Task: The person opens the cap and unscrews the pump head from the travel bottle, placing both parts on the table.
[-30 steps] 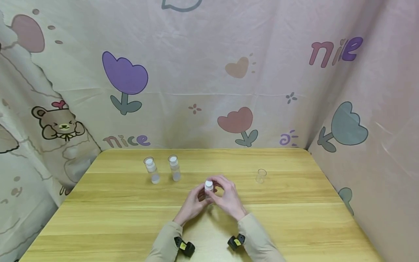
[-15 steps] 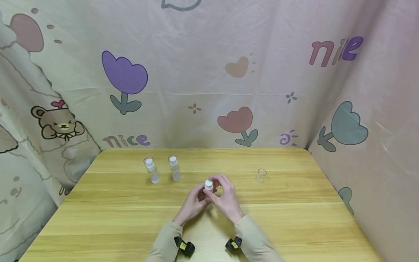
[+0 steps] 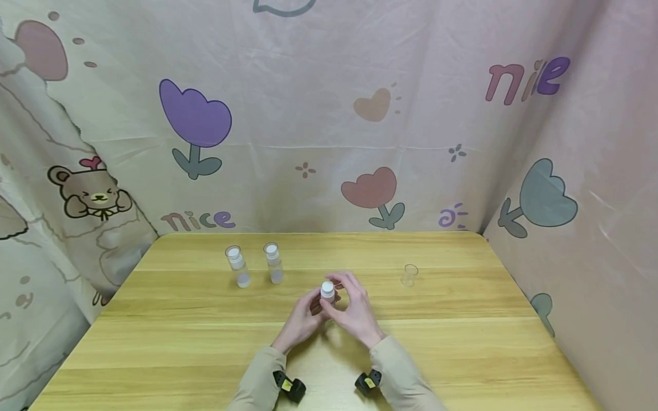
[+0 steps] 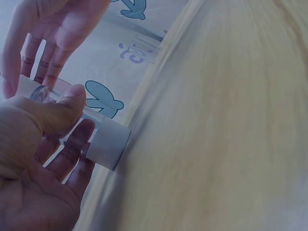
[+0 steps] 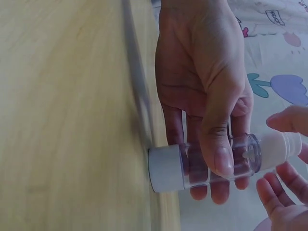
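Observation:
A small bottle (image 3: 327, 293) with a clear body, white base (image 5: 166, 168) and white top (image 5: 278, 150) stands upright between the hands. My left hand (image 3: 302, 321) grips its clear body, thumb (image 5: 219, 149) on the near side and fingers behind, as the right wrist view shows. Around the white top my right hand (image 3: 357, 313) is loosely spread. A small gap shows between its thumb (image 5: 291, 119) and the top; contact of its other fingers is hard to tell. The base is close to the wooden table (image 4: 216, 120).
Two similar bottles, one at far left (image 3: 239, 269) and another beside it (image 3: 275, 266), stand with clear covers on. A loose clear cover (image 3: 409, 275) sits on the right of the table. A printed cloth (image 3: 288, 114) hangs behind.
My right hand has shifted slightly left and up, its thumb and fingers moving about the white top. The left hand and bottle stay nearly in place.

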The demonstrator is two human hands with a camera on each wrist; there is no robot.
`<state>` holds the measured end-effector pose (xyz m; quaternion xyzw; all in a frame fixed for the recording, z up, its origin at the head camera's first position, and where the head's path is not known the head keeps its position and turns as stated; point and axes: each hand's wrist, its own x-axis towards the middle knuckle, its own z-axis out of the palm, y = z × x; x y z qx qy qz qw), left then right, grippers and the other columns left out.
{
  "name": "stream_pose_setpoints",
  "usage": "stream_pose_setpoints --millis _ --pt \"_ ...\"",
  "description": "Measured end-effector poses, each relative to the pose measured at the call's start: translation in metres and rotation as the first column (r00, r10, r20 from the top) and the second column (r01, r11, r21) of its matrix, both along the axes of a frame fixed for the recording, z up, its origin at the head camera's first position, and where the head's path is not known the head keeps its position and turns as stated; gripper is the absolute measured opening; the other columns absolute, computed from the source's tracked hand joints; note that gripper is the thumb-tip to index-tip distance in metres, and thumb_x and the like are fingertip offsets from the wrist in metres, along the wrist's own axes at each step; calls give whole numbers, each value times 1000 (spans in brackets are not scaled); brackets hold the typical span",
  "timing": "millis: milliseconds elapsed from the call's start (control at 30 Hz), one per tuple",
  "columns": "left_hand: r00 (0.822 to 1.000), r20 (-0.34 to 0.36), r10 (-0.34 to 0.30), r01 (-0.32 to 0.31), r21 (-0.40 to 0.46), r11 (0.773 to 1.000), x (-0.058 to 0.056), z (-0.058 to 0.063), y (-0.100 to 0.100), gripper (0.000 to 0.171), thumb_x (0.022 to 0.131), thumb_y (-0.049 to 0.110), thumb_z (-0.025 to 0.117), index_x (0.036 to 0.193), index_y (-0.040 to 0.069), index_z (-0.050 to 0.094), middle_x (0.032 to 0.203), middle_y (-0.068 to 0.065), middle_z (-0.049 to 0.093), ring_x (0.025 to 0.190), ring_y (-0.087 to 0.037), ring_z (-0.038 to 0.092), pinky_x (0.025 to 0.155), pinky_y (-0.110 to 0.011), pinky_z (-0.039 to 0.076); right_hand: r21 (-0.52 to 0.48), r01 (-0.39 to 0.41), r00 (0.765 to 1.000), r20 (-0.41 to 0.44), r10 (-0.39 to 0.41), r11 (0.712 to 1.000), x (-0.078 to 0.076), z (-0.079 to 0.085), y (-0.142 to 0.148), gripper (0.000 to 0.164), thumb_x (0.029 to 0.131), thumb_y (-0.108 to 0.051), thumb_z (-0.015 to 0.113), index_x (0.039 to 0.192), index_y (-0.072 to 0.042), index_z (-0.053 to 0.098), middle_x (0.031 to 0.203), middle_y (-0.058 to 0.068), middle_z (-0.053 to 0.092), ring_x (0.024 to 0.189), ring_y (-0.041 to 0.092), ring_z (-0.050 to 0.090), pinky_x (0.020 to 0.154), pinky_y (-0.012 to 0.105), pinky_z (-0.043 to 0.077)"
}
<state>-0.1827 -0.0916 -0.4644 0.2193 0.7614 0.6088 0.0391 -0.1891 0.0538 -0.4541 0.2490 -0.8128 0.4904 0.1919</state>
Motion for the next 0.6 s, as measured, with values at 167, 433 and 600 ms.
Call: stream_pose_setpoints --millis 167,433,600 --pt "1000 3 11 -11 -12 1000 0 -1 0 46 77 -5 60 121 1 48 118 -20 57 111 -29 55 98 -31 45 -7 38 998 -41 -39 999 -1 -1 -1 47 68 -22 76 110 -14 55 102 -4 56 86 9 55 76 33 50" --pt "1000 10 -11 11 12 1000 0 -2 0 48 78 -8 58 124 1 46 119 -22 56 112 -32 54 99 -36 44 -3 44 996 -78 -45 999 0 0 -2 39 69 -11 75 103 -13 58 96 -4 57 82 7 56 70 30 53" --pt "1000 -6 -14 14 27 1000 -1 -2 0 42 78 -9 57 118 -5 48 115 -24 57 110 -34 54 97 -37 45 26 13 997 -76 -11 1000 1 1 -1 41 70 -9 73 108 -12 57 102 -3 57 90 10 57 80 31 52"
